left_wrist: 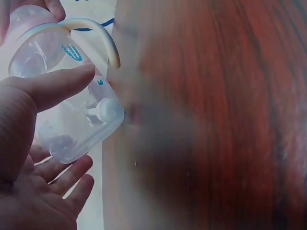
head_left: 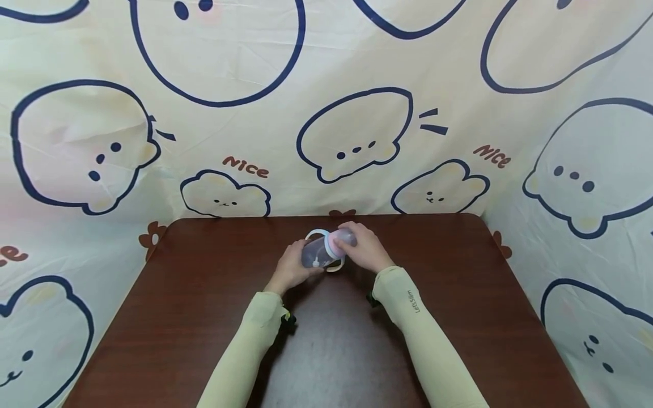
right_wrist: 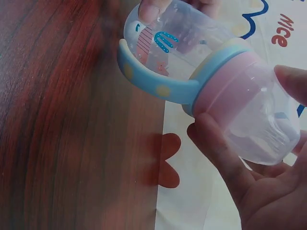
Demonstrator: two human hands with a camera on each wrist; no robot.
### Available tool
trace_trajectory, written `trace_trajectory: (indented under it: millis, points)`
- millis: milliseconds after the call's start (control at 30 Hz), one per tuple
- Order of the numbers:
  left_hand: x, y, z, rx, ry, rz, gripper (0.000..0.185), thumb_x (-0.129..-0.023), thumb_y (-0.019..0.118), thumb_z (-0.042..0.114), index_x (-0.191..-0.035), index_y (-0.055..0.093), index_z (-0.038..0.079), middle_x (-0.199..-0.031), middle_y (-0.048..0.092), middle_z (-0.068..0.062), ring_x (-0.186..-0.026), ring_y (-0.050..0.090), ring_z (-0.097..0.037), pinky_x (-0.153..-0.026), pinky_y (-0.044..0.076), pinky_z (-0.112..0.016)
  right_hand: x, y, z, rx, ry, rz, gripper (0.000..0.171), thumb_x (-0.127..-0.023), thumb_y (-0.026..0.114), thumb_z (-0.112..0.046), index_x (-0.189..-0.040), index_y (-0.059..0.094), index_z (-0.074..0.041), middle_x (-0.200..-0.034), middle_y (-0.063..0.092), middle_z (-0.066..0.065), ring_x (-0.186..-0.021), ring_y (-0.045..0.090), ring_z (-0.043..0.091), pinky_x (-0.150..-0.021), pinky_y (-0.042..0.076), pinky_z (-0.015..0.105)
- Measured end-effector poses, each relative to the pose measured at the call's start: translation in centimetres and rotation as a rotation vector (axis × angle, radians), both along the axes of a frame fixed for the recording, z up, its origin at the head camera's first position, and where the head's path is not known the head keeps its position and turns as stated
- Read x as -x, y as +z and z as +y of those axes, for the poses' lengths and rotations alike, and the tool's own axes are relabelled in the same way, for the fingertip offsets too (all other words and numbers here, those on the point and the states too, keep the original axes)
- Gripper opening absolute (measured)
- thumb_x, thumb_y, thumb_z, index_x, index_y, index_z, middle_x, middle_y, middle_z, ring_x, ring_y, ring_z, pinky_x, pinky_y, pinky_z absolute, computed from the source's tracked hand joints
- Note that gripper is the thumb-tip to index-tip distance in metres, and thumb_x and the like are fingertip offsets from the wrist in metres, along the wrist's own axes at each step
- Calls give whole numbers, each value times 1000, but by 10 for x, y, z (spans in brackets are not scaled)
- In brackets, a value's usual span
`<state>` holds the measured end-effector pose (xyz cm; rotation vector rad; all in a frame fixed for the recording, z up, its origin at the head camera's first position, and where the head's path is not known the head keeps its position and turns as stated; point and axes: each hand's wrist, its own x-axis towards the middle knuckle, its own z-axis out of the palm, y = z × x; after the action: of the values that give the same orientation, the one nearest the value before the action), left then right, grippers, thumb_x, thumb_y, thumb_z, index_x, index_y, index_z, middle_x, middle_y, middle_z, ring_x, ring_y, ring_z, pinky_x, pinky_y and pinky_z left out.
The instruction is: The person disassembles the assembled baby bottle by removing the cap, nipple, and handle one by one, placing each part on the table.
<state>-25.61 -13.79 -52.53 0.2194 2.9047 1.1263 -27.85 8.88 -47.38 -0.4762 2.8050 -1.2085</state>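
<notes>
Cream cloth backdrop w/ navy-outlined cartoon animals and "Nice" lettering (head_left: 357,85) fills the far side and both flanks. Dark reddish-brown wooden table w/ rounded corners (head_left: 204,317) sits in front of it, running near to far. Both forearms in pale yellow-green sleeves (head_left: 423,334) reach in from the near edge.

Left hand (head_left: 289,271) grips the base end of the clear plastic baby bottle w/ pink collar, blue ring and curved handles (head_left: 326,249): thumb over the top, fingers curled under the body. Right hand (head_left: 368,249) clamps the cap end; thumb and fingers wrap the clear dome cap (right_wrist: 261,124) just past the pink collar. Bottle is held on its side above the table's far-centre, base left, cap right. Inside the body, a small white weighted straw end (left_wrist: 103,111) shows near the base.
</notes>
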Motion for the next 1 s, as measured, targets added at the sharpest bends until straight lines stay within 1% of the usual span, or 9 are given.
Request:
trace_trajectory:
  millis: [100,233,300,433,533,633,833,1000]
  points:
    - [-1,-1,4,3,-39,15,80,-79,91,26,-145,50,4,-135,59,-17,-120,56,-34,-102,48,-54,0,-2,4,4,-24,-7,50,-99,66,-45,-138,60,-14,-138,63,10,-126,58,31,-108,46,54]
    - [-2,-3,9,-6,-57,18,81,-79,92,27,-145,50,5,-134,59,-16,-119,56,-34,-101,49,-53,0,-5,6,8,-57,-44,52,-99,65,-48,-138,61,-14,-136,65,9,-121,60,30,-103,50,52]
    - [-2,-4,10,-6,-58,19,82,-78,92,27,-145,50,5,-134,59,-16,-119,56,-33,-102,49,-53,0,-6,6,12,-69,-63,52,-99,64,-49,-137,61,-15,-134,65,9,-115,62,28,-98,53,49]
    - [-1,-6,12,13,-66,25,83,-77,92,28,-145,50,6,-134,59,-15,-119,56,-32,-102,49,-52,-2,-5,5,47,-94,-115,50,-98,65,-50,-135,61,-16,-128,67,11,-97,68,26,-81,59,40]
    - [1,-6,13,16,-72,29,82,-77,92,26,-143,50,5,-132,60,-16,-119,57,-33,-102,49,-52,-5,-3,2,75,-117,-142,49,-98,67,-49,-133,62,-16,-124,67,11,-89,70,25,-74,60,36]
    - [2,-5,13,13,-71,29,81,-76,92,25,-143,50,6,-131,60,-15,-118,57,-32,-101,49,-52,-6,-2,-1,67,-132,-126,48,-97,67,-50,-130,63,-16,-123,68,10,-94,68,24,-77,60,36]
    - [1,0,16,-9,-84,50,85,-75,92,24,-147,47,16,-132,58,-14,-118,54,-33,-96,50,-55,-7,-2,-8,26,-134,-82,44,-98,65,-50,-124,64,-15,-122,66,10,-104,64,28,-88,58,44]
    - [3,1,19,10,-71,53,85,-73,93,20,-145,48,15,-129,58,-14,-118,52,-33,-96,50,-54,-5,-5,-11,17,-153,-78,47,-98,65,-52,-127,62,-15,-127,67,9,-108,64,28,-95,57,49]
